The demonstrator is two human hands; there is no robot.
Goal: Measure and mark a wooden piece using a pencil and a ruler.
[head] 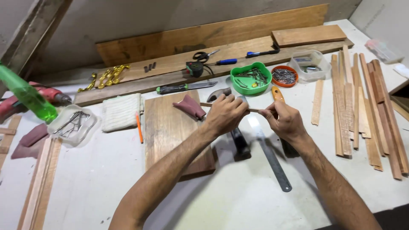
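My left hand (224, 114) and my right hand (284, 121) meet over the middle of the white table (238, 200). Between them they pinch a thin wooden stick (254, 110), held level; its left end pokes out past my left fingers. A hammer (238, 140) lies under my left hand, head toward the back. Below my right hand a steel ruler (269, 156) runs diagonally toward the near edge. A brown board (170, 127) lies left of my left forearm, with a folded piece of dark red sandpaper (190, 106) on its far corner.
Several thin wood strips (366, 106) lie at the right. At the back sit a green bowl of screws (250, 78), an orange dish of nails (284, 76), a clear tub (313, 64), scissors (203, 56) and a knife (185, 87). A white cloth (121, 111), an orange pencil (139, 127) and a nail tray (72, 123) are at left.
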